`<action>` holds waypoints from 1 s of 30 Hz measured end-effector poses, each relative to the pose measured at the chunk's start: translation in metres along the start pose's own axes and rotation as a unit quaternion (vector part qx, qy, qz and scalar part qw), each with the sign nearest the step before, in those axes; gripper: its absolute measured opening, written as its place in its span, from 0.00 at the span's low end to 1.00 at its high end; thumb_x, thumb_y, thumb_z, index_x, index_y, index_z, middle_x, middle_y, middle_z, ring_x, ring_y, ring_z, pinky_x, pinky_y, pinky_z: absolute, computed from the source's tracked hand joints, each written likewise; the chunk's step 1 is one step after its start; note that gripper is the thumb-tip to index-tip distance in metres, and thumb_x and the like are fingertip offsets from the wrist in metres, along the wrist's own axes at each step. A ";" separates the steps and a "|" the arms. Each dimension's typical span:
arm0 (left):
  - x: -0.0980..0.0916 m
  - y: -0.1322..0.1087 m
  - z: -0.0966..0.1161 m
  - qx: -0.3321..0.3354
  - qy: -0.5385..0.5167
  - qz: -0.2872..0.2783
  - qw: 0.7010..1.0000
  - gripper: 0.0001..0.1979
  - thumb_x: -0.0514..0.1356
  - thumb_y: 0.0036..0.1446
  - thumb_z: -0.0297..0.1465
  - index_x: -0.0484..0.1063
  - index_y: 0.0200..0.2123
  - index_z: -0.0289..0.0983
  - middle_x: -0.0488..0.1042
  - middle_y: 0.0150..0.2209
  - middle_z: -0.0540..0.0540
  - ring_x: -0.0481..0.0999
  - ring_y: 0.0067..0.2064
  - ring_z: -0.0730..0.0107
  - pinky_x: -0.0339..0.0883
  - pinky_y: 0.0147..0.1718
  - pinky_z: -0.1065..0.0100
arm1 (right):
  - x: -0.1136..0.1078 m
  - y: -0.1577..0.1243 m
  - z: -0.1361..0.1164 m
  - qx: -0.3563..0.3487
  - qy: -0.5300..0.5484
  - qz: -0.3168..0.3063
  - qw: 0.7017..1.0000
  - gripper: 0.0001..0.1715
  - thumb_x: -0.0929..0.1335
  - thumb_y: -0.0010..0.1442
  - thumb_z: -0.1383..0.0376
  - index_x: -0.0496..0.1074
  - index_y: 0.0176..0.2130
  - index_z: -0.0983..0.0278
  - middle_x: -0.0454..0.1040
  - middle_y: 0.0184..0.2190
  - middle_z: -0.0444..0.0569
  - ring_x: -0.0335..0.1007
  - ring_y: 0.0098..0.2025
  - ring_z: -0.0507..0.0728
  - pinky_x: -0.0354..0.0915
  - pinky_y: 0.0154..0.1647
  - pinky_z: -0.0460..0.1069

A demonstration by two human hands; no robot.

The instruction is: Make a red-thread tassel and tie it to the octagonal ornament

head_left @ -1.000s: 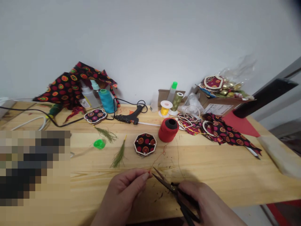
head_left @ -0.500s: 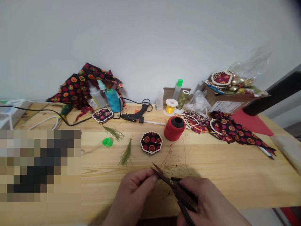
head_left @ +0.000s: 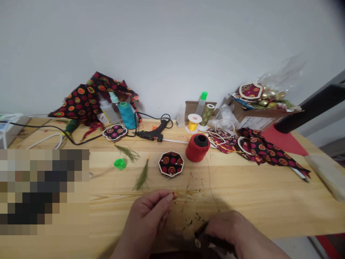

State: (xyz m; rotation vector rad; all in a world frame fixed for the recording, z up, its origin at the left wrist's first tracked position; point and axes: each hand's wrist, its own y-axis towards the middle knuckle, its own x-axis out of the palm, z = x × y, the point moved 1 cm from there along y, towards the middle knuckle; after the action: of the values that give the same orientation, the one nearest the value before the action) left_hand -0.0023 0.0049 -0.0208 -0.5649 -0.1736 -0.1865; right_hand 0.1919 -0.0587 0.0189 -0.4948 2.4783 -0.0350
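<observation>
My left hand [head_left: 144, 219] is pinched closed, thumb against forefinger, with a small bit of red thread [head_left: 173, 193] showing at the fingertips. Lower and to the right, my right hand [head_left: 229, 226] is wrapped round dark-handled scissors [head_left: 208, 235], blurred by motion. Beyond my left hand lies an octagonal wood-framed fabric piece [head_left: 171, 164] with pearl-like beads. The red thread cone [head_left: 197, 148] stands to its right, a loose strand trailing towards my right hand. A green tassel [head_left: 142, 176] lies left of the octagon.
A green cap [head_left: 120, 164] and a flower-shaped fabric piece [head_left: 115, 133] are on the left. Behind are a black glue gun [head_left: 153, 133], a teal thread cone [head_left: 128, 116] and a yellow spool [head_left: 193, 124]. Patterned fabric [head_left: 269, 149] and a cardboard box [head_left: 256, 120] occupy the right.
The scissors have dropped down from my left fingertips, towards me, in my right hand. The looped thread in front of the red cone is gone from there. My left hand stays pinched.
</observation>
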 end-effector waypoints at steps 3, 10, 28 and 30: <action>0.000 0.001 -0.001 0.005 -0.043 0.007 0.999 0.13 0.69 0.45 0.39 0.80 0.29 0.35 0.63 0.15 0.56 0.56 0.18 0.80 0.48 0.17 0.77 | -0.001 -0.006 0.006 -0.039 -0.060 0.015 0.997 0.03 0.72 0.51 0.64 0.76 0.31 0.56 0.79 0.27 0.43 0.76 0.29 0.56 0.69 0.29 0.47; 0.003 -0.001 0.005 0.019 -0.091 0.013 0.996 0.10 0.71 0.44 0.36 0.80 0.28 0.35 0.65 0.15 0.56 0.57 0.18 0.82 0.49 0.17 0.79 | -0.025 -0.033 0.011 -0.027 -0.157 0.054 0.986 0.21 0.73 0.46 0.69 0.76 0.41 0.53 0.81 0.35 0.48 0.78 0.34 0.62 0.73 0.31 0.50; 0.005 -0.003 0.003 0.033 -0.091 0.001 0.995 0.11 0.70 0.47 0.36 0.80 0.29 0.34 0.63 0.16 0.56 0.56 0.18 0.82 0.49 0.16 0.78 | -0.034 -0.013 0.043 -0.120 -0.344 0.242 0.899 0.11 0.62 0.64 0.69 0.74 0.39 0.64 0.75 0.36 0.54 0.67 0.39 0.61 0.65 0.40 0.56; 0.004 -0.003 0.002 0.039 -0.085 -0.005 0.996 0.10 0.69 0.49 0.36 0.80 0.29 0.34 0.64 0.16 0.56 0.57 0.18 0.81 0.49 0.17 0.78 | -0.016 0.006 0.027 -0.164 -0.299 0.206 0.917 0.10 0.63 0.65 0.71 0.73 0.38 0.63 0.74 0.32 0.49 0.65 0.37 0.59 0.62 0.39 0.54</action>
State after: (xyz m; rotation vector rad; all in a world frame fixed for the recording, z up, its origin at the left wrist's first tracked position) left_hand 0.0006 0.0028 -0.0167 -0.5021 -0.3485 -0.1404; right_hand 0.2172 -0.0445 0.0050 -0.0758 1.9288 0.6187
